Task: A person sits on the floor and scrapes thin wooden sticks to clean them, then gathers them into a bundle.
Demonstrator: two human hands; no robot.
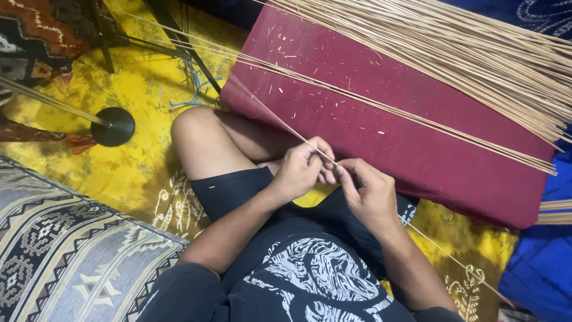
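I sit cross-legged on the floor in black shorts and a black printed shirt. A long thin bamboo strip runs diagonally from the upper left, across my lap, to the lower right. My left hand pinches it near my knee. My right hand grips the same strip just to the right, fingers curled around it. Both hands touch each other over my lap. A large bundle of similar pale strips lies fanned across a maroon cushion in front of me.
A yellow patterned cloth covers the floor. A black round stand base with a rod sits at the left. A grey patterned cushion is at lower left. Blue fabric lies at the right.
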